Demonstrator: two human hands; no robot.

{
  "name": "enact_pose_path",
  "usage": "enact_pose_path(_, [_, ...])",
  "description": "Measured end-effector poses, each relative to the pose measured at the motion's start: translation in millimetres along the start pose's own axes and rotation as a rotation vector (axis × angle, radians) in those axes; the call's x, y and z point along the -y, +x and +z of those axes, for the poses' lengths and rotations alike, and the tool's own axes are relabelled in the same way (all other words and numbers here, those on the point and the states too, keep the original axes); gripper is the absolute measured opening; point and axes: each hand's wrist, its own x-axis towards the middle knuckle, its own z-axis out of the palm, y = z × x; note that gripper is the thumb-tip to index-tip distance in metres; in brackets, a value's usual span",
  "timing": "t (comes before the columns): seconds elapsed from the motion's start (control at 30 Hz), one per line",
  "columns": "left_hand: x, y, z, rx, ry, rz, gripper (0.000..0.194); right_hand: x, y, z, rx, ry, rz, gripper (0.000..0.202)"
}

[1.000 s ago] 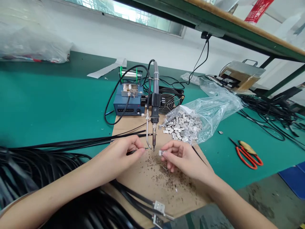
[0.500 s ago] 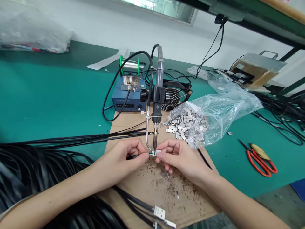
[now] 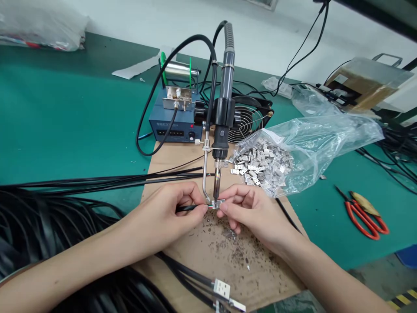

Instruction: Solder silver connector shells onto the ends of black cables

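Note:
My left hand (image 3: 182,208) pinches a black cable (image 3: 186,208) close to its stripped end, where thin coloured wires show. Between the fingertips of my right hand (image 3: 249,211) is a small metal USB connector (image 3: 220,201), its left end meeting those wires. Directly above, a soldering iron (image 3: 221,139) is clamped upright with its tip down at the joint. A thin metal solder feed tube (image 3: 205,174) ends just left of the tip. Whether the tip touches the connector I cannot tell. Both hands are closed, low over a cardboard sheet (image 3: 192,269).
A clear bag (image 3: 312,152) spills many USB connectors (image 3: 260,165) at right. Behind stand a blue soldering station (image 3: 172,121), a solder spool (image 3: 177,71) and a fan (image 3: 246,121). Red-handled scissors (image 3: 363,217) lie far right. Black cables (image 3: 48,234) pile at left; finished-looking plugs (image 3: 222,288) lie in front.
The camera view has shifted and tilted down slightly. Both hands keep the cable and connector under the iron tip, with little visible movement relative to it.

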Motion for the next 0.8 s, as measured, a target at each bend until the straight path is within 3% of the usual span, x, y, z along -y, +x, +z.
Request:
enact_pose_path(0.33, [-1.4,-2.4,1.1,-0.024,-0.085,-0.063,0.014,1.0,0.0,-2.6,0.014,0.024,-0.004,0.015])
enact_pose_path(0.8, [-0.6,-1.5,3.8,-0.014,-0.180,-0.027,0.014,2.2,-1.5,-3.3,0.029,0.022,0.000,0.017])
